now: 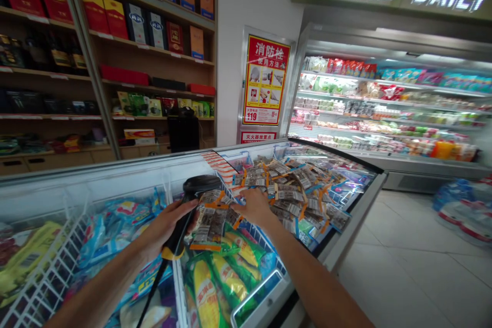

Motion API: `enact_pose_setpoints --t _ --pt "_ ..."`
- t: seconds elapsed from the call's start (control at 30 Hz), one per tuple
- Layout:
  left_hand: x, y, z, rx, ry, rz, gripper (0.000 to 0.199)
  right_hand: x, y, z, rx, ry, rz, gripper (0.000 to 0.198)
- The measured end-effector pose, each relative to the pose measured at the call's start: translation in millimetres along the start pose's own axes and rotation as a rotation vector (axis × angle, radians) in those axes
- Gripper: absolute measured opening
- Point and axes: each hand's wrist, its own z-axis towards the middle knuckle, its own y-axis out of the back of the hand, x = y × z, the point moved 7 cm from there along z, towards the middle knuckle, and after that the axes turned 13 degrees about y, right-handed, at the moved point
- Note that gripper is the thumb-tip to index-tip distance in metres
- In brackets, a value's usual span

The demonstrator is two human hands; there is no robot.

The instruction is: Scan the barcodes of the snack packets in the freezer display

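Observation:
My left hand (177,223) is closed around the handle of a black barcode scanner (187,210) with a yellow-orange base; its cable hangs down toward me. The scanner's head points right, above several brown-and-orange snack packets (209,225) lying in an open chest freezer. My right hand (255,206) reaches over the freezer, its thumb and fingers pinched at the edge of a packet beside the scanner. A larger heap of the same packets (294,189), with printed labels and barcodes facing up, spreads over the glass just right of that hand.
Bagged corn (225,271) lies below my hands. White wire dividers (49,271) separate blue bags (119,220) on the left. The freezer's metal rim (351,236) runs along the right. Boxed goods fill wooden shelves (149,0) behind; a refrigerated display (388,107) and bottle packs (467,210) stand right.

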Motion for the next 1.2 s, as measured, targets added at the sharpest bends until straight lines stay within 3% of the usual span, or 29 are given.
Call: enact_pose_setpoints --t 0.13,0.23,0.33,0.43,0.53,0.8,0.9,1.03,1.2 --pt "0 1 0 -0.032 0.004 -0.032 0.032 3 -5 0 0.047 -0.062 -0.09 0.038" --pt "2 -1 0 -0.046 0.04 -0.041 0.033 3 -7 8 0.029 -0.024 -0.039 0.035" --pt "2 -3 0 -0.026 0.052 -0.028 0.034 8 -21 20 0.063 0.003 0.098 0.03" --pt "0 -4 -3 -0.036 0.054 -0.05 0.034 4 -39 30 0.048 -0.11 0.45 0.019" --pt "-2 -6 -5 -0.031 0.045 -0.04 0.035 -9 -47 33 -0.012 -0.218 0.761 0.015" --pt "1 -6 -2 -0.017 0.023 -0.025 0.035 -62 -21 18 -0.315 -0.373 1.077 0.026" --pt "1 -7 -3 -0.006 0.024 -0.011 0.036 -61 -25 15 -0.379 -0.472 1.325 0.034" --pt "-1 -8 -5 0.016 0.014 -0.003 0.036 -56 -26 16 -0.578 -0.526 1.538 0.044" --pt "1 -8 -3 0.036 0.003 0.036 0.037 -54 -35 17 -0.66 -0.537 1.582 0.028"
